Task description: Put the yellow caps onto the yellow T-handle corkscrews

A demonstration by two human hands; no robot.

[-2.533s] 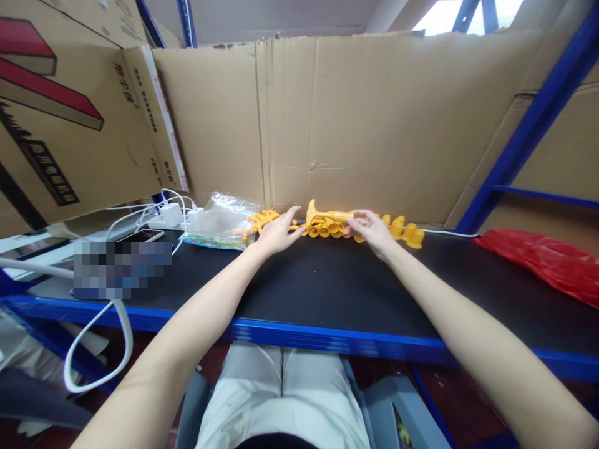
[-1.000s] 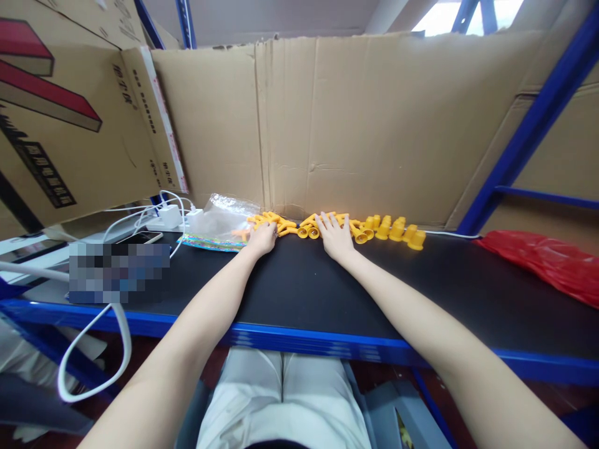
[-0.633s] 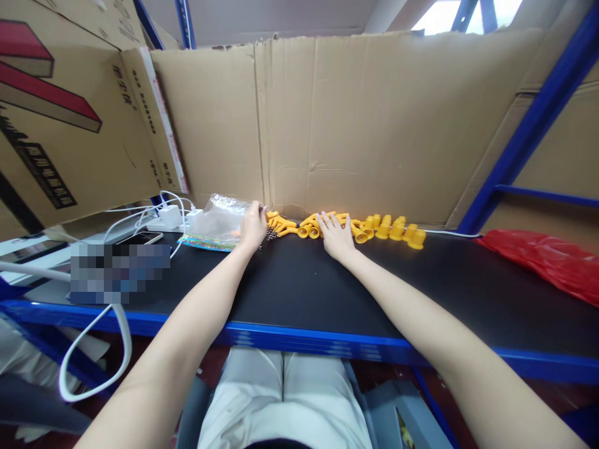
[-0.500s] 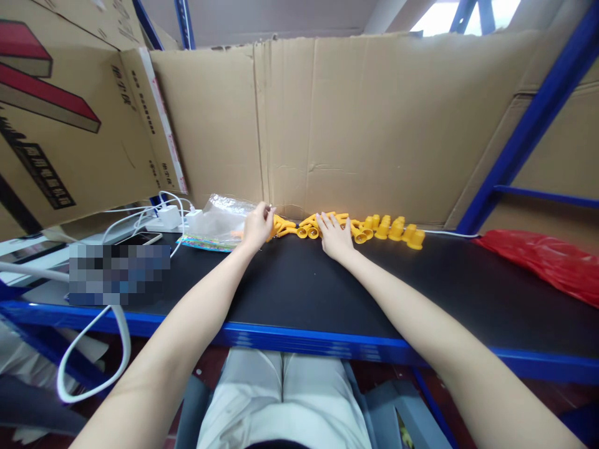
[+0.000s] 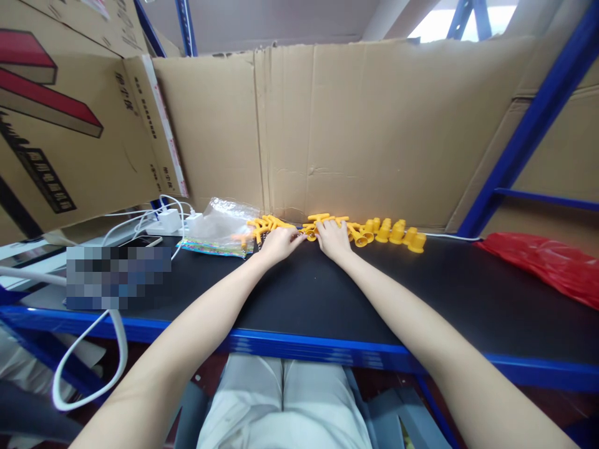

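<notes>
Bent over the row of yellow plastic pieces, my right hand (image 5: 335, 240) has its fingers curled down onto one of them, with the thumb beside a cup-shaped end (image 5: 311, 236). My left hand (image 5: 279, 244) comes in from the left, thumb and fingers pinched together at the rim of that cup. Whatever small thing lies between the left fingertips is too small to make out. Yellow branched pieces (image 5: 269, 222) lie heaped behind the left wrist, some on a clear plastic bag (image 5: 219, 227). Right of my hands stand several yellow stepped caps (image 5: 397, 232).
A cardboard sheet (image 5: 374, 137) rises behind the black tabletop (image 5: 304, 293). Chargers (image 5: 169, 219), white cables and a phone (image 5: 148, 241) lie at left, beside a blurred patch. A red plastic bag (image 5: 538, 259) lies at right. Blue rack posts (image 5: 524, 137) frame the bench.
My left hand has moved right and down from the branched pieces to the cup by my right hand. My right fingers have bent more, staying in nearly the same place.
</notes>
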